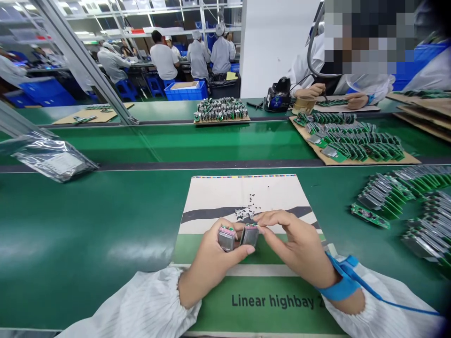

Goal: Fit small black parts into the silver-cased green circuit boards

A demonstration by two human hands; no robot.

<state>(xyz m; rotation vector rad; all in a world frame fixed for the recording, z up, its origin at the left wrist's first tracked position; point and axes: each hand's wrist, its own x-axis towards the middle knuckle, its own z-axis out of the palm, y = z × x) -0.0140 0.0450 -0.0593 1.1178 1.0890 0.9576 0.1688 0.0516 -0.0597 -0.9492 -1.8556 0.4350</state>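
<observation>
right now the left hand [211, 256] grips a metal-cased circuit module [226, 238] with closed fingers, while the right hand [299, 246] pinches a second module [249, 235] just beside it, both above a printed paper sheet [243, 195] on the green tabletop [88, 225].

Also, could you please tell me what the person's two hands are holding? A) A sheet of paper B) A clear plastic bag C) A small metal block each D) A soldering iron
C: the left hand grips a small metal block, and the right hand pinches a second metal block right beside it.
</observation>
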